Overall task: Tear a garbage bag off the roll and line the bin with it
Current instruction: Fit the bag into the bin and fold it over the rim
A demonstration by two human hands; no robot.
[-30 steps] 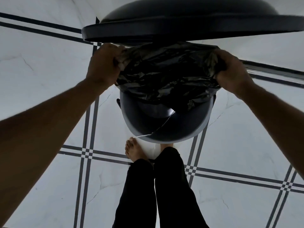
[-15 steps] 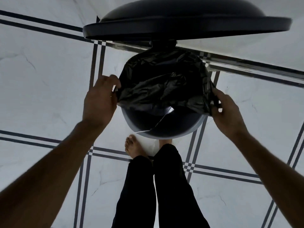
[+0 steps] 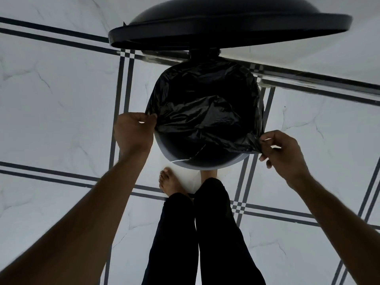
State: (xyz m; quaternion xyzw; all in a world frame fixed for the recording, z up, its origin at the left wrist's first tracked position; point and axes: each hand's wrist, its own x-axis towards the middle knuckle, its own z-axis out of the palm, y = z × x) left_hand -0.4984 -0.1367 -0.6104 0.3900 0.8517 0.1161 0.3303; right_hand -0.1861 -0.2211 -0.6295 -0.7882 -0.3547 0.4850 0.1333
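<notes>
A black garbage bag [image 3: 205,108] is spread over the mouth of a round dark bin [image 3: 207,164] on the floor; its far and side edges are folded over the rim, while the near rim shows bare. My left hand [image 3: 133,132] pinches the bag's edge at the bin's left side. My right hand [image 3: 281,151] pinches the bag's edge at the near right of the rim. The bin's lid [image 3: 228,27] stands raised behind the opening. The roll is not in view.
White marble floor tiles with dark double lines [image 3: 61,112] surround the bin. My bare foot [image 3: 168,182] and black trouser legs [image 3: 205,233] stand right at the bin's near side. A wall base runs behind the bin.
Both hands have come down and toward me along the rim, drawing the bag from the back of the bin over its sides. More of the opening is now covered.
</notes>
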